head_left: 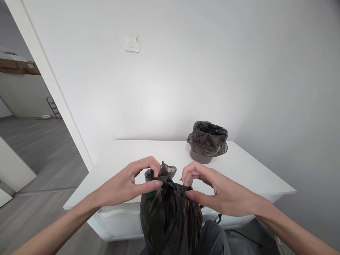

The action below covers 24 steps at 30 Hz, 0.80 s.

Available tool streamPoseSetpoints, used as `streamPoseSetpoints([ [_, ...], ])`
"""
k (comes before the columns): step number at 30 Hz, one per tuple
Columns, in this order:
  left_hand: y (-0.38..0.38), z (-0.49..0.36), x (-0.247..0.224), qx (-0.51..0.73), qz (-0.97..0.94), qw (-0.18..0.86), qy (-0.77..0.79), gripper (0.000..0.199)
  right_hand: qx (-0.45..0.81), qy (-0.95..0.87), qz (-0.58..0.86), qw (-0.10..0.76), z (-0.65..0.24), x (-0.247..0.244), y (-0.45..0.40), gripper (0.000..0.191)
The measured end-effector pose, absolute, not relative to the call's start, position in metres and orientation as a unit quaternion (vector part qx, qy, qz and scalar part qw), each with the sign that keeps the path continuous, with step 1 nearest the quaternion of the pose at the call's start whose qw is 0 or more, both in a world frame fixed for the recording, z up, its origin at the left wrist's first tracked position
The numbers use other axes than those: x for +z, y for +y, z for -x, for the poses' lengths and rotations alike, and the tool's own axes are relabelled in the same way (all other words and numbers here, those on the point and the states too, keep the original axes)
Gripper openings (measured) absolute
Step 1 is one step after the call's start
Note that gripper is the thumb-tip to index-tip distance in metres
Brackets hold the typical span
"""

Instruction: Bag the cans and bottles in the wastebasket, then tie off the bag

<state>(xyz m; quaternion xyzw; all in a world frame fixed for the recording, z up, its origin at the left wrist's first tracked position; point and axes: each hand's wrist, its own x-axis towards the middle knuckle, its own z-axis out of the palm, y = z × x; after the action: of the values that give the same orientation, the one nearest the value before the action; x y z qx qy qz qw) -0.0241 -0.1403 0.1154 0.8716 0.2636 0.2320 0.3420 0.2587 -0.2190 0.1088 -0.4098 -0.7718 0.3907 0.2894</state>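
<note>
A full black garbage bag [170,219] is in front of me, at the near edge of the white tabletop. My left hand [132,182] pinches the gathered neck of the bag on its left side, thumb towards me. On the right side of the neck, my right hand [209,187] pinches the plastic between thumb and curled fingers. A crumpled tuft of the bag sticks up between the hands. What lies inside shows only as dim greenish and reddish shapes. Farther back on the tabletop stands a small brown trash can [201,157] lined with another black bag [208,140], its mouth open.
The white cabinet [119,221] has its tabletop [148,150] against the wall. A light switch [132,43] is on that wall. At left, a doorway opens onto grey floor, with cardboard boxes [20,66] beyond. A black cable [244,235] lies low at right.
</note>
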Motion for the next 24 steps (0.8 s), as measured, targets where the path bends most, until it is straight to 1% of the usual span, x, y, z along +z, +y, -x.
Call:
streamPoseSetpoints([
  [5,-0.137,0.025,0.113,0.243,-0.858,0.372,0.259,0.02,0.404,-0.769,0.397,0.295,-0.263,0.104,-0.21,0.02],
  [9,-0.138,0.015,0.114,0.272,-0.852,0.346,0.283,0.022,0.403,-0.771,0.398,0.292,-0.253,0.102,-0.202,0.023],
  [13,-0.137,0.008,0.114,0.276,-0.861,0.307,0.297,0.026,0.362,-0.76,0.461,0.281,-0.232,0.104,-0.199,0.037],
  [15,-0.134,0.008,0.114,0.281,-0.86,0.296,0.306,0.028,0.349,-0.759,0.469,0.287,-0.225,0.106,-0.198,0.045],
  [17,-0.131,0.008,0.113,0.29,-0.854,0.296,0.314,0.029,0.35,-0.749,0.467,0.314,-0.221,0.106,-0.196,0.052],
  [19,-0.127,0.008,0.112,0.297,-0.849,0.308,0.311,0.027,0.356,-0.724,0.465,0.365,-0.221,0.103,-0.192,0.056],
  [22,-0.119,0.003,0.109,0.309,-0.843,0.323,0.3,0.023,0.353,-0.665,0.469,0.461,-0.222,0.093,-0.181,0.057],
  [24,-0.115,-0.003,0.105,0.315,-0.845,0.313,0.298,0.021,0.361,-0.616,0.466,0.522,-0.222,0.085,-0.173,0.055],
])
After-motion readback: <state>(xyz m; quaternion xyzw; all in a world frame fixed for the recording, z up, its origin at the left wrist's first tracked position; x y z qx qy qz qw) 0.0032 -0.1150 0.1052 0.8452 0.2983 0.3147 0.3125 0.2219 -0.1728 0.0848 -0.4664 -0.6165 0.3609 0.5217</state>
